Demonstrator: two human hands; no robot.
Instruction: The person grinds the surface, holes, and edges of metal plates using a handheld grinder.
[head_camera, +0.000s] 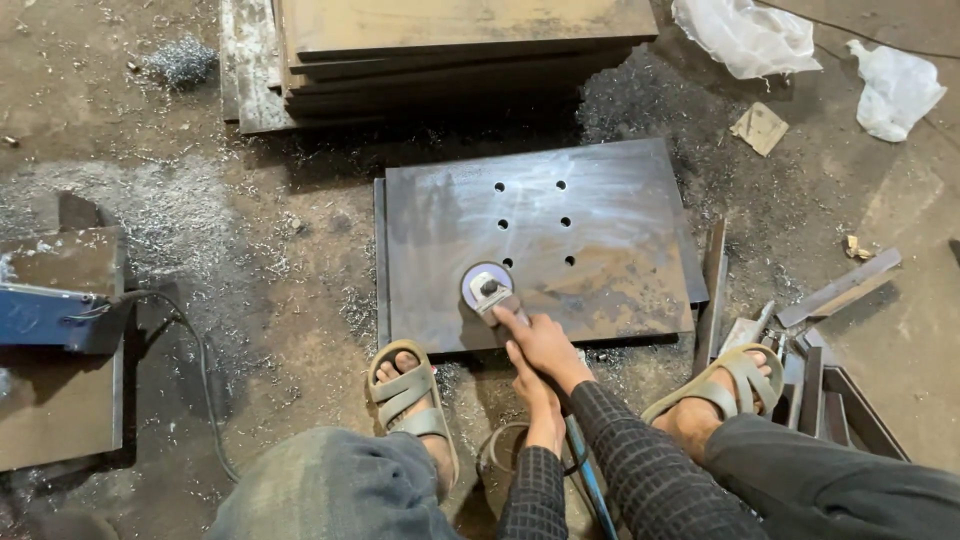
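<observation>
Near the front edge of the steel plate (590, 240), which lies flat on the workshop floor (280, 230), the angle grinder (490, 295) rests with its round disc flat against the metal, just below the lowest left hole. The right hand (543, 345) is clasped over the grinder's head, fingers wrapped forward toward the disc. The left hand (545, 420) sits behind it, closer to the body, and appears closed around the tool's rear body, though the grip itself is partly hidden by the right wrist. A blue cable or handle section (590, 480) trails back between the knees.

Six drilled holes (533, 223) sit in two columns toward the plate's middle. The surface around them shows a paler, scuffed sheen, while the right half and the front right corner keep brown rust patches, so my judgement is that the cleaning is partly done, with the rusty side left.

Both sandalled feet brace the work: the left foot (410, 395) just off the front left corner, the right foot (725, 385) off the front right corner. Beyond the far edge lies a stack of similar plates (450, 50). Metal shavings (180, 60) litter the floor, white plastic bags (750, 35) lie at the far right, and loose steel offcuts (835, 290) sit beside the right foot.
</observation>
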